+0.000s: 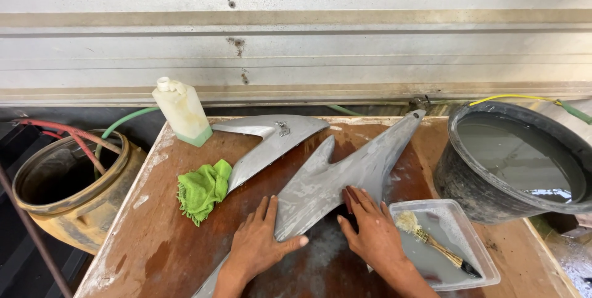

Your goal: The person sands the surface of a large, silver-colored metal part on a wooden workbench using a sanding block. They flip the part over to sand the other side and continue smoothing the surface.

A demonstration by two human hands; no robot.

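Note:
A long grey pointed body panel (345, 171) lies wet across the brown wooden table (154, 248). My left hand (262, 239) rests flat on the panel's near left edge, fingers spread, steadying it. My right hand (370, 227) presses a small dark sanding piece (349, 204) against the panel's near right part; most of that piece is hidden under my fingers. A second grey panel (268, 140) lies behind, beside a green cloth (202, 188).
A pale plastic bottle (182, 111) stands at the table's far left corner. A clear tray (459, 267) with water and a brush (431, 242) sits at the right. A black tub of water (475, 193) is farther right, a brown barrel (74, 205) with hoses to the left.

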